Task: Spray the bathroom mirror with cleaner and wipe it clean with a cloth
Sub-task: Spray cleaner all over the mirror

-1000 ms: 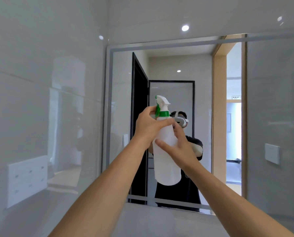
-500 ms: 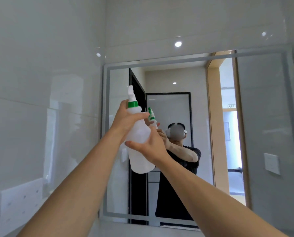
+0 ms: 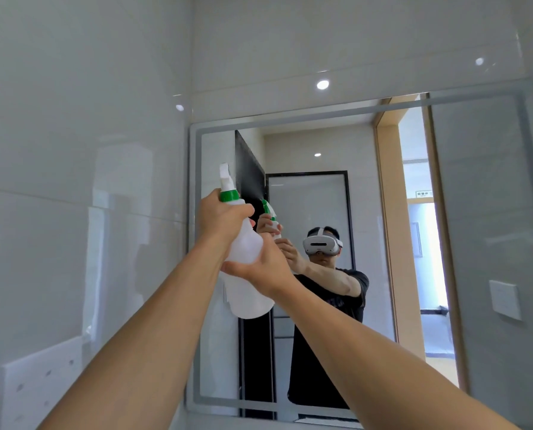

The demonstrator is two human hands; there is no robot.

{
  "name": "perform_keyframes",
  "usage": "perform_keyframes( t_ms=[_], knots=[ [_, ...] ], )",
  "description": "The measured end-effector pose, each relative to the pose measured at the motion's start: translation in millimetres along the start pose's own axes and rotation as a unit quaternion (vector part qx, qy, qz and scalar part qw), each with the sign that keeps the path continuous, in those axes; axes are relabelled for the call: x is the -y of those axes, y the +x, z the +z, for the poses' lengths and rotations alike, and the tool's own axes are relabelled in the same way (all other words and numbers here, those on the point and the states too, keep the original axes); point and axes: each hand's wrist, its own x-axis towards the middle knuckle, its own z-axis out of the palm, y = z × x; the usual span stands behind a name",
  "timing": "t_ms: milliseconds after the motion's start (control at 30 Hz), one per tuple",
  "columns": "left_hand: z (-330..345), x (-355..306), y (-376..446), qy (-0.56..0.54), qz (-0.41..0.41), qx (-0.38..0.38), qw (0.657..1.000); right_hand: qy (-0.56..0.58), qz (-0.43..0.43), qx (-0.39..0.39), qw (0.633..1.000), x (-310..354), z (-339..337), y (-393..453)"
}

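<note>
White plastic bottle [image 3: 246,259], green collar, up in front of us at the mirror's [image 3: 321,212] upper-left area. Long axis near upright, nozzle end tipped slightly left, nozzle pointing away from us at the glass.

Left hand [image 3: 220,220] clenched round the neck just under the collar; its fingers are hidden on the far side, so we can't tell if the trigger is pressed. Right hand [image 3: 263,270] wraps the mid-body from the right, thumb laid across the near face, steadying. Bottle base hangs free below both hands.

Key relation: mirror lies straight ahead of the nozzle, close beyond the grip. A faint speckled haze shows against the dark reflected door just above and right of the nozzle; we read that as spray landing, not certain.

Our judgement: we're in the spray step, top-left zone only. The rest of the glass lies right of and below the grip, so the next aim shifts that way. Left hand is the trigger side; right only supports.

No cloth in view, wipe not started.
</note>
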Motion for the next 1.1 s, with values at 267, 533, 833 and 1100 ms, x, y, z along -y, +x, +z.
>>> perform_keyframes(
  t_ms=[267,533,833,1100],
  knots=[
    [9.4,-6.6,4.3,-0.026,-0.005,0.042,0.999,-0.009,0.004,-0.023,1.000,1.1,-8.1,4.5],
    [32.8,-23.5,-6.7,-0.044,0.013,0.093,0.995,-0.033,-0.003,-0.071,0.997,2.2,-36.1,-1.4],
    [62.4,-19.0,-20.0,-0.055,0.004,0.109,0.993,-0.050,0.012,-0.090,0.995,-9.1,-65.4,-14.8],
    [79.3,-31.7,-30.7,-0.110,-0.005,0.165,0.980,-0.073,0.020,-0.110,0.991,-8.5,-87.4,-20.5]
  ],
)
